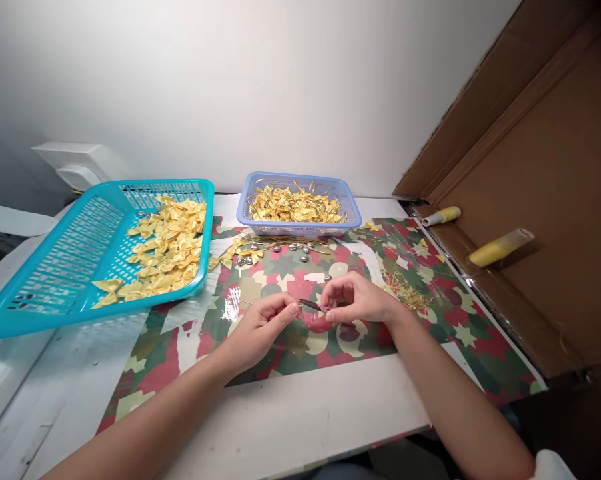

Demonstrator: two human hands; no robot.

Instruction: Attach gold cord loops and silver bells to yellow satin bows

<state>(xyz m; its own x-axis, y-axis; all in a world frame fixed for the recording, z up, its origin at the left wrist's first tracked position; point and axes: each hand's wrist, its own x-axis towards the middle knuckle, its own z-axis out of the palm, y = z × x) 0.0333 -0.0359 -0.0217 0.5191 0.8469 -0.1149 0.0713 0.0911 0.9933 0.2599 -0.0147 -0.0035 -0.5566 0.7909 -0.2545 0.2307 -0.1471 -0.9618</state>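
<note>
Teal basket [209, 233] at nine o'clock, patterned sheet [145, 370] on white tabletop [85, 360], left hand [267, 320] fingers together, contents unclear, blue basket [280, 228], white wall [305, 100] at twelve, slim dark tool [309, 305] at six, right hand [357, 298] fingers clamped on it, cardboard [555, 200] at three

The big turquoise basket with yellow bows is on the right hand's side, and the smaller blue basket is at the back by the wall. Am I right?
Not quite: the head view shows the big turquoise basket with yellow bows on the side of the left hand. The smaller blue basket is at the back by the wall, as you said.
</note>
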